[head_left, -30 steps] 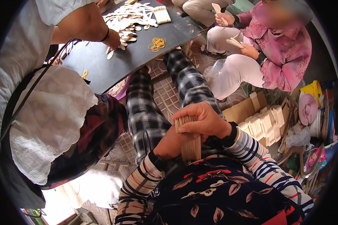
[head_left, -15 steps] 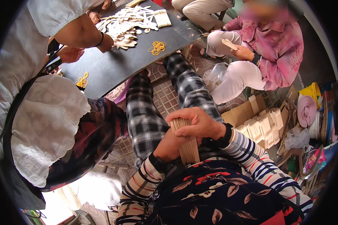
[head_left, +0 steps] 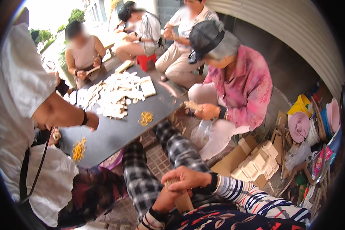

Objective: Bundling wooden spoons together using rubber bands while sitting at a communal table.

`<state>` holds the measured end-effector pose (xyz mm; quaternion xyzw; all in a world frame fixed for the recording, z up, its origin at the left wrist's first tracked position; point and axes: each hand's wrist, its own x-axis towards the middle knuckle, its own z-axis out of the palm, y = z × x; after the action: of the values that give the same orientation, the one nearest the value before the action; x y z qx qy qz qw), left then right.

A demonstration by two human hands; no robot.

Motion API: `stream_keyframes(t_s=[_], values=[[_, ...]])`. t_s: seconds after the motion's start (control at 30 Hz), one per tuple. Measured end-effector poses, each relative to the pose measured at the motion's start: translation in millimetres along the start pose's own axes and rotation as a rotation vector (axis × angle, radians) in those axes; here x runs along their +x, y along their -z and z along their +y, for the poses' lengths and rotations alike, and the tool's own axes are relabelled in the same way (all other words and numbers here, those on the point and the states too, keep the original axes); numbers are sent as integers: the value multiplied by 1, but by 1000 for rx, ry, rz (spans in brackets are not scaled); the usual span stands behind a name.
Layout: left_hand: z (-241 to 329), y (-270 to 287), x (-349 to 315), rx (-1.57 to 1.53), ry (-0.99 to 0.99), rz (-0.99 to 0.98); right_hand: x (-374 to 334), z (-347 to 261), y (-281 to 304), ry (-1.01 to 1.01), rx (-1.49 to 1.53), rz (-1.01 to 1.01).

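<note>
Low in front of my lap, both hands are wrapped round a thick bundle of thin, flat wooden sticks (head_left: 184,203). My right hand (head_left: 191,178) closes over the bundle's upper end, thumb lying across it. Lower down, my left hand (head_left: 168,198) grips the same bundle from the left side; the right hand hides part of its fingers. Beyond my knees, a dark table (head_left: 103,142) carries a loose pile of pale wooden spoons (head_left: 115,90) and a neat stack of them (head_left: 147,86). Yellow rubber bands (head_left: 145,118) lie near its edge, with another heap of rubber bands (head_left: 79,149) further left.
A person in white (head_left: 17,96) stands close at my left, an arm over the table. Another in a pink shirt (head_left: 247,88) sits at the right holding wooden pieces; several others sit behind. At my right are bundled sticks (head_left: 258,161) on cardboard, buckets (head_left: 301,106) and a plastic bag (head_left: 296,155).
The view has tilted upward, bringing the people behind the table into sight and shifting my hands lower in it. Both hands still hold the bundle.
</note>
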<state>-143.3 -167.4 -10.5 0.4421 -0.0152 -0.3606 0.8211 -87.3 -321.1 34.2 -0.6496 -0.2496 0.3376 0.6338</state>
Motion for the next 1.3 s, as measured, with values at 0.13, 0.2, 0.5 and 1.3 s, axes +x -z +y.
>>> stream_keyframes(t_s=[0.13, 0.2, 0.5, 1.3], values=[[3, -13, -2, -35, -17, 30, -1, 3, -1, 151, -158, 52], [14, -17, -3, 37, -8, -6, -5, -5, 4, 91, -204, 14], [-56, 32, 16, -145, -130, -53, -1, -6, -1, 137, -101, -65], [-35, 7, -5, -298, -73, -390, -5, -6, -13, 175, -134, -103]])
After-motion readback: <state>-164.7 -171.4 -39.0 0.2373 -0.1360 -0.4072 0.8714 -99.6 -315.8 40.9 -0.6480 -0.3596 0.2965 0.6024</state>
